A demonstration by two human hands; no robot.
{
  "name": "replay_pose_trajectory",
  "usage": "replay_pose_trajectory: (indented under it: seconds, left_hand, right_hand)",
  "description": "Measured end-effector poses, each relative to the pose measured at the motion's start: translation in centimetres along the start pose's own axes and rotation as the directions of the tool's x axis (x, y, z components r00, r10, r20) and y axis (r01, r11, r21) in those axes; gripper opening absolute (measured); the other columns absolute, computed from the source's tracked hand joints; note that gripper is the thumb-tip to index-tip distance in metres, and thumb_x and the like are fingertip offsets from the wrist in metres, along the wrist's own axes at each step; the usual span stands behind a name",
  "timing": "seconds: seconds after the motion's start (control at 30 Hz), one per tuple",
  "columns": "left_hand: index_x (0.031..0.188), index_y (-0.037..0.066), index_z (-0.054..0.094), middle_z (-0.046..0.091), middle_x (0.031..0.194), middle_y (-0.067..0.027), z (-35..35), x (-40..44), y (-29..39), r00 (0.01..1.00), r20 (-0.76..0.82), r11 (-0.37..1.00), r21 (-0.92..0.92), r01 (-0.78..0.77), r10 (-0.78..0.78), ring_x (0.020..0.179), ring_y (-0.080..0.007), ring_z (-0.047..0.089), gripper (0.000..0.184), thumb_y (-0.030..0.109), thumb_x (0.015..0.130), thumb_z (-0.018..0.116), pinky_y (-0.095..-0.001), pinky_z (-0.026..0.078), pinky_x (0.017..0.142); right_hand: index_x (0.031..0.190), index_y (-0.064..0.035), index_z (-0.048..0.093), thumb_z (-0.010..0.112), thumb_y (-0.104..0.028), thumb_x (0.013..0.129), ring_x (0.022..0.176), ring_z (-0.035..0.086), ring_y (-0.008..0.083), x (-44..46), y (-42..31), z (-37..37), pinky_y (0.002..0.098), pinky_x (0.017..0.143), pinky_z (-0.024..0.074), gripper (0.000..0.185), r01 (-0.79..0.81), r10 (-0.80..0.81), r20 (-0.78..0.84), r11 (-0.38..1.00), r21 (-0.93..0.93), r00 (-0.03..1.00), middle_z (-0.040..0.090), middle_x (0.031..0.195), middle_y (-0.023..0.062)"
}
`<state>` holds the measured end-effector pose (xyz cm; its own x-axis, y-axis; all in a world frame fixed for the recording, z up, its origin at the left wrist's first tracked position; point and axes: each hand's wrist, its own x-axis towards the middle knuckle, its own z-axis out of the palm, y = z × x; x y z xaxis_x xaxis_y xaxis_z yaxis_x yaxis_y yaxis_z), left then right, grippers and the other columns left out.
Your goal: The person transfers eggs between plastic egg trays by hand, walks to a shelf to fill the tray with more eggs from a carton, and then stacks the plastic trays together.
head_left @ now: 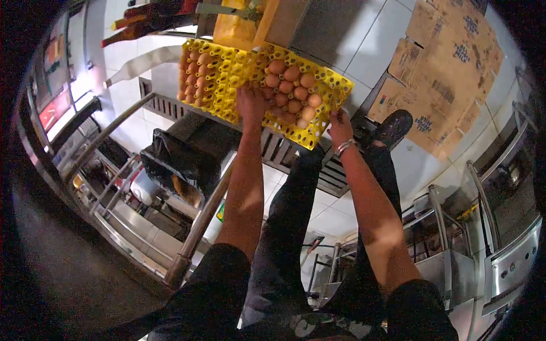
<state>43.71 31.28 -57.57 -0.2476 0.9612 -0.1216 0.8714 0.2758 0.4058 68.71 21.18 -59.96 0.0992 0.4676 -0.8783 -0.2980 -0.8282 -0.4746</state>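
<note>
Both hands at two yellow egg trays, grip unconfirmed

Right-side yellow moulded egg tray sits far, around centre of scene, slightly tilted in view. Cluster of brown eggs fills its middle and left cups; bare cups along the right and near edges. Left-side yellow moulded egg tray sits directly beside it, edges meeting or overlapping, can't tell which. Its brown eggs stand in the left part; cups toward the right are bare.

Left hand: at the seam between trays, fingers bent, pointing away from the body, next to the leftmost eggs of the right tray. Fingertips hard to see; can't tell if it has hold of a tray, an egg or nothing.

Right hand: at the right edge of the right tray, fingers bent, thumb near the rim. Gap looks small; can't tell if it's gripping. Silver-coloured bracelet on that wrist.

Around: flattened brown printed cardboard on the floor, far right. Black shoe at its near edge. Crumpled black plastic bag left, nearer than the trays.
</note>
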Motion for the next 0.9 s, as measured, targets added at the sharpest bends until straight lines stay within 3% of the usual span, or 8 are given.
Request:
replay_pose_trajectory:
  seconds: [0.07, 0.17, 0.23, 0.3, 0.4, 0.47, 0.57, 0.9]
  left_hand:
    - [0.12, 0.0, 0.053, 0.057, 0.114, -0.026, 0.0, 0.2, 0.9, 0.97, 0.176, 0.983, 0.112, 0.148, -0.166, 0.097, -0.0461, 0.055, 0.042, 0.03, 0.091, 0.058, -0.0535, 0.043, 0.086]
    - [0.122, 0.0, 0.051, 0.054, 0.118, -0.0258, 3.7, 0.7, -4.5, 0.968, 0.229, 0.978, 0.202, 0.058, -0.105, 0.103, -0.0457, 0.053, 0.046, 0.035, 0.092, 0.057, -0.0533, 0.041, 0.089]
    - [0.124, 0.0, 0.05, 0.052, 0.12, -0.0257, 5.4, 0.7, -7.5, 0.97, 0.233, 0.984, 0.179, 0.027, -0.069, 0.106, -0.0454, 0.052, 0.049, 0.038, 0.093, 0.056, -0.0532, 0.04, 0.092]
    - [0.126, 0.0, 0.048, 0.052, 0.122, -0.0257, 5.8, 0.5, -8.1, 0.957, 0.241, 0.987, 0.028, 0.157, -0.16, 0.11, -0.0448, 0.05, 0.052, 0.041, 0.094, 0.056, -0.0527, 0.039, 0.094]
    - [0.13, 0.0, 0.045, 0.052, 0.122, -0.0246, 7.9, 0.5, -12.0, 0.943, 0.247, 0.897, 0.326, -0.298, 0.224, 0.112, -0.0441, 0.05, 0.056, 0.041, 0.094, 0.055, -0.0521, 0.039, 0.096]
    - [0.133, 0.0, 0.043, 0.051, 0.125, -0.0242, 2.8, 0.5, -3.9, 0.939, 0.295, 0.984, 0.02, 0.18, -0.178, 0.116, -0.0428, 0.049, 0.057, 0.04, 0.095, 0.054, -0.0527, 0.039, 0.097]
    - [0.136, 0.001, 0.042, 0.049, 0.129, -0.0231, 1.0, -0.1, -1.4, 0.899, 0.343, 0.926, -0.161, 0.342, -0.273, 0.119, -0.04, 0.049, 0.058, 0.042, 0.095, 0.054, -0.0515, 0.04, 0.097]
    - [0.138, 0.0, 0.04, 0.05, 0.133, -0.0211, 0.6, -0.9, -0.3, 0.942, 0.288, 0.94, -0.237, 0.245, -0.173, 0.118, -0.0304, 0.053, 0.059, 0.035, 0.094, 0.06, -0.0453, 0.046, 0.094]
  right_hand:
    - [0.131, -0.0101, 0.049, 0.06, -0.037, 0.093, 0.107, 0.056, 0.0201, 0.2, 0.4, 0.1, 0.0384, 0.077, 0.0525, 0.047, 0.006, -0.004, -0.044, 0.999, 0.049, 0.999, 0.059, 0.118, 0.0053]
    - [0.124, -0.0063, 0.053, 0.059, -0.042, 0.094, 0.098, 0.061, 0.0204, 1.0, 2.2, -0.1, 0.039, 0.07, 0.0525, 0.047, 0.233, -0.234, -0.031, 0.972, -0.023, 0.972, 0.065, 0.106, 0.0094]
    - [0.115, -0.0019, 0.057, 0.055, -0.042, 0.095, 0.086, 0.066, 0.0277, 0.0, 0.1, -0.2, 0.0422, 0.07, 0.0517, 0.045, 0.334, -0.375, -0.016, 0.843, -0.422, 0.927, 0.068, 0.093, 0.0144]
    - [0.111, -0.0005, 0.058, 0.054, -0.041, 0.095, 0.083, 0.066, 0.033, 0.2, 1.5, -0.2, 0.044, 0.072, 0.0514, 0.044, 0.307, -0.402, -0.047, 0.764, -0.568, 0.914, 0.068, 0.089, 0.0172]
    - [0.104, -0.0001, 0.058, 0.051, -0.037, 0.096, 0.082, 0.064, 0.0422, -0.5, 0.6, 0.0, 0.0483, 0.074, 0.0499, 0.039, 0.304, -0.471, -0.078, 0.678, -0.67, 0.879, 0.067, 0.086, 0.0219]
    - [0.099, -0.0009, 0.058, 0.053, -0.034, 0.095, 0.08, 0.064, 0.0413, -1.0, 0.0, -0.2, 0.0488, 0.071, 0.0488, 0.034, 0.282, -0.408, -0.056, 0.717, -0.637, 0.911, 0.066, 0.084, 0.0215]
    - [0.093, -0.0015, 0.056, 0.054, -0.031, 0.094, 0.077, 0.063, 0.0416, -0.3, 0.8, -0.8, 0.051, 0.069, 0.0471, 0.029, 0.26, -0.4, -0.01, 0.614, -0.745, 0.916, 0.065, 0.081, 0.0211]
    - [0.092, -0.0026, 0.056, 0.052, -0.028, 0.095, 0.072, 0.061, 0.0423, -0.9, -0.6, -2.4, 0.0504, 0.064, 0.0462, 0.026, 0.348, -0.513, -0.009, 0.596, -0.723, 0.858, 0.063, 0.077, 0.0204]
